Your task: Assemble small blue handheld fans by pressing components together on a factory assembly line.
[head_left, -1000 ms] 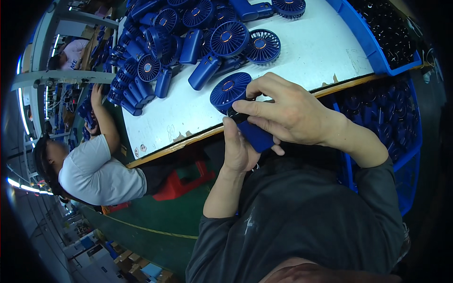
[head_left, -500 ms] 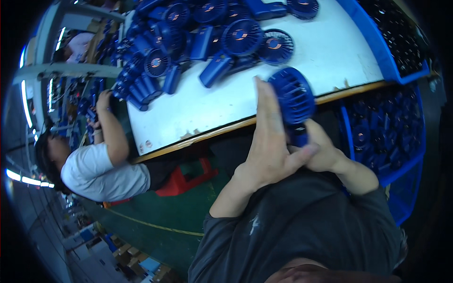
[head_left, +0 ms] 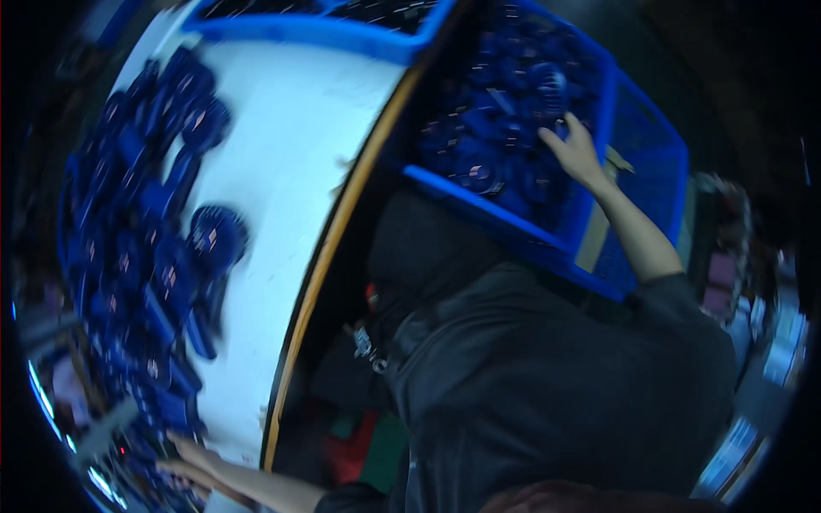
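Note:
My right hand (head_left: 576, 156) is over the blue crate (head_left: 492, 208) at the upper right. Its thumb and fingers are around the handle end of a blue handheld fan (head_left: 550, 88), whose round grille points away from me above the other fans. My left arm reaches to the lower left across the table edge. There my left hand (head_left: 195, 457) is beside the near end of a pile of blue handheld fans (head_left: 154, 274). Its fingers look apart, though motion smears them, and I see nothing held in it.
The white table (head_left: 282, 128) has a worn wooden edge (head_left: 342, 214). A blue tray (head_left: 299, 36) of small dark parts stands at its far end. Another blue crate (head_left: 650, 145) adjoins the filled one. A co-worker's pale sleeve (head_left: 227, 503) shows by my left hand.
The view has swung toward the right. My hands, together around one fan before, have parted: the right has carried a fan over the crate, the left has gone to the pile.

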Demonstrator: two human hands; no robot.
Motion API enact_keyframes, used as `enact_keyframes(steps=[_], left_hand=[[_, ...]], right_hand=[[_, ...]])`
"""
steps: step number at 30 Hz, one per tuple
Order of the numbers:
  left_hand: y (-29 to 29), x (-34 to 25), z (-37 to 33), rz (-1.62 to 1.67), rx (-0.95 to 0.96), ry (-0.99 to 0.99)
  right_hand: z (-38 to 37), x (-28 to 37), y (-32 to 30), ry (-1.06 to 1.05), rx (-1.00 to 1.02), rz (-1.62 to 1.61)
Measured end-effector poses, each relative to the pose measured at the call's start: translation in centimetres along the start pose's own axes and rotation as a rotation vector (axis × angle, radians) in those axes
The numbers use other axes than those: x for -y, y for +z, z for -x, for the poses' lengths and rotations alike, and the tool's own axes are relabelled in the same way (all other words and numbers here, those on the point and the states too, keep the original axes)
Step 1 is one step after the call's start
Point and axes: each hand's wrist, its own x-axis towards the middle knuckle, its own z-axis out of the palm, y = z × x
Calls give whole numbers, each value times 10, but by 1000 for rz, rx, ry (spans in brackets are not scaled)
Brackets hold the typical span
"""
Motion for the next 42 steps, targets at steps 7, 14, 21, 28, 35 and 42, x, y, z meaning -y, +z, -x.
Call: enact_keyframes(steps=[7,14,21,28,35,42], left_hand=[[18,-28,-18,273,11,78],[-2,-22,12,1064,121,-18],[-83,-83,112,1745,479,-14],[-111,-173,250,1980,857,51],[-104,-199,310,2018,1069,38],[-106,-251,374,1912,1105,-82]], right_hand=[[10,-40,-37,-30,100,327],[6,-2,8,-207,153,291],[-10,34,42,-254,320,361],[-85,28,43,-850,503,721],[-59,90,56,-728,296,369],[101,207,108,-427,1006,-755]])
